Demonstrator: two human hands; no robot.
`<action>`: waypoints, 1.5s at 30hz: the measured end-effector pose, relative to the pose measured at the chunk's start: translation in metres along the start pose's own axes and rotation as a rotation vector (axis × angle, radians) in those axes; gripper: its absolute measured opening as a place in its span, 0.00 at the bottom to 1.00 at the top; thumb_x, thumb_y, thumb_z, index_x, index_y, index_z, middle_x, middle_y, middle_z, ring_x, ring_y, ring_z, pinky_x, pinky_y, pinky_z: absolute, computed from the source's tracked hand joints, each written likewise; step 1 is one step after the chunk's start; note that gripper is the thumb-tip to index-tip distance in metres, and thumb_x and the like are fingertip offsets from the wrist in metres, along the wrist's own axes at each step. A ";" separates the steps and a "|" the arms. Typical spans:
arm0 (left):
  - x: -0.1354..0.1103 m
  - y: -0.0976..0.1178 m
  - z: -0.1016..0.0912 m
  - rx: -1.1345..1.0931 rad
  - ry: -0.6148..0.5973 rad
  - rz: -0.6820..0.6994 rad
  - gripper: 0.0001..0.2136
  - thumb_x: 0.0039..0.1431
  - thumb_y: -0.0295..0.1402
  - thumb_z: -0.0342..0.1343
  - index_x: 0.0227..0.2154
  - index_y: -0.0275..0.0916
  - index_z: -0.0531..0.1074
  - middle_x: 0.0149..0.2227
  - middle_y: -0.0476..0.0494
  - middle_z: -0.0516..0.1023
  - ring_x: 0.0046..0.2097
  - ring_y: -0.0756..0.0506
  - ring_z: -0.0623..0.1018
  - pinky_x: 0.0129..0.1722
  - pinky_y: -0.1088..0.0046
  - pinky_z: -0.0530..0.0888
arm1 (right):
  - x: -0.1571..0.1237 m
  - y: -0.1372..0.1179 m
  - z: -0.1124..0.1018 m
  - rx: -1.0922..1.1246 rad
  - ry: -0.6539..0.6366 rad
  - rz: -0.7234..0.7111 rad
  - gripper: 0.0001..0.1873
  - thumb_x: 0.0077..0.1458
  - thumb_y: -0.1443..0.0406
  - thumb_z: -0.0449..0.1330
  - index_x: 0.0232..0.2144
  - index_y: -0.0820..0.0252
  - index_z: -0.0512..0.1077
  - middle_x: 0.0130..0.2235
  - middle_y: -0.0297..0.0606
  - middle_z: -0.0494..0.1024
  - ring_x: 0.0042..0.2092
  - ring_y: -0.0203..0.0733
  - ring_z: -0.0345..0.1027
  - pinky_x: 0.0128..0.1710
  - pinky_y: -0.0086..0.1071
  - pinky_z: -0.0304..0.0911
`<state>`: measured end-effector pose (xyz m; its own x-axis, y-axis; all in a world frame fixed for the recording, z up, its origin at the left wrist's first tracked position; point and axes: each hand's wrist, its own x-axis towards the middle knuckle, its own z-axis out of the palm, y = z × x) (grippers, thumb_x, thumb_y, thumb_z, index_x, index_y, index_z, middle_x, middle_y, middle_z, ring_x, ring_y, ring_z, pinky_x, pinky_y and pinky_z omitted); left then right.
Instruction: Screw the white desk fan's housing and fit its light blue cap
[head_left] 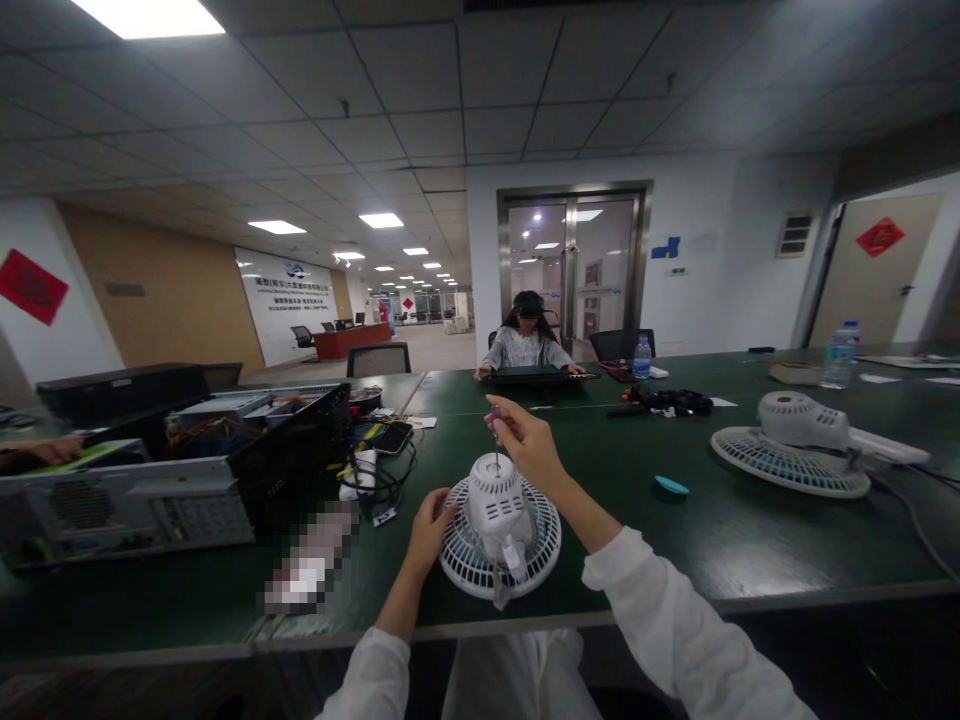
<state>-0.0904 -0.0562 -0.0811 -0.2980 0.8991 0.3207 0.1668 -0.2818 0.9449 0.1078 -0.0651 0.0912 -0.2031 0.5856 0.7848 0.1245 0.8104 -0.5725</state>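
A white fan [499, 520] lies face down on the green table in front of me, its round grille below and its motor housing on top. My left hand [430, 530] grips the left rim of the grille. Above the housing, my right hand [525, 440] pinches the handle of a screwdriver [496, 450]. The screwdriver stands upright, and its thin shaft reaches down to the top of the housing. Whether its tip sits in a screw is too small to tell.
An opened computer case [172, 470] stands at the left, with cables [386, 470] beside it. A second white fan [795, 440] and a small teal piece [671, 486] are on the right. Across the table, a person [525, 345] holds a dark panel [536, 376]. Bottles [840, 355] stand farther back.
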 end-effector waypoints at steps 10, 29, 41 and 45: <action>-0.002 0.002 -0.001 0.016 -0.006 0.004 0.20 0.42 0.44 0.60 0.38 0.37 0.72 0.43 0.39 0.75 0.48 0.41 0.73 0.52 0.62 0.65 | 0.001 -0.003 -0.004 -0.093 0.009 -0.036 0.17 0.53 0.64 0.56 0.46 0.57 0.72 0.40 0.40 0.76 0.36 0.38 0.70 0.35 0.31 0.69; -0.002 0.004 -0.002 0.037 -0.004 0.014 0.19 0.43 0.43 0.59 0.37 0.37 0.72 0.42 0.39 0.76 0.46 0.40 0.74 0.52 0.61 0.66 | -0.001 -0.004 -0.007 -0.065 0.001 -0.049 0.19 0.56 0.66 0.52 0.49 0.57 0.70 0.41 0.41 0.77 0.36 0.38 0.71 0.34 0.32 0.68; -0.001 0.001 -0.001 0.004 -0.004 -0.001 0.20 0.42 0.44 0.61 0.36 0.37 0.72 0.42 0.39 0.76 0.47 0.41 0.74 0.52 0.62 0.66 | -0.004 -0.009 -0.010 -0.177 0.076 -0.107 0.16 0.56 0.63 0.55 0.46 0.54 0.73 0.38 0.39 0.77 0.35 0.38 0.69 0.35 0.32 0.67; -0.001 0.001 -0.002 0.004 -0.012 0.006 0.19 0.42 0.44 0.60 0.37 0.38 0.72 0.43 0.39 0.76 0.47 0.41 0.74 0.52 0.62 0.65 | -0.004 -0.010 -0.012 -0.085 0.030 -0.074 0.18 0.57 0.65 0.51 0.49 0.55 0.70 0.42 0.39 0.77 0.38 0.38 0.71 0.34 0.30 0.68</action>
<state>-0.0920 -0.0581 -0.0802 -0.2860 0.9013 0.3254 0.1719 -0.2858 0.9427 0.1187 -0.0753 0.0965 -0.1855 0.5233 0.8317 0.1924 0.8493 -0.4915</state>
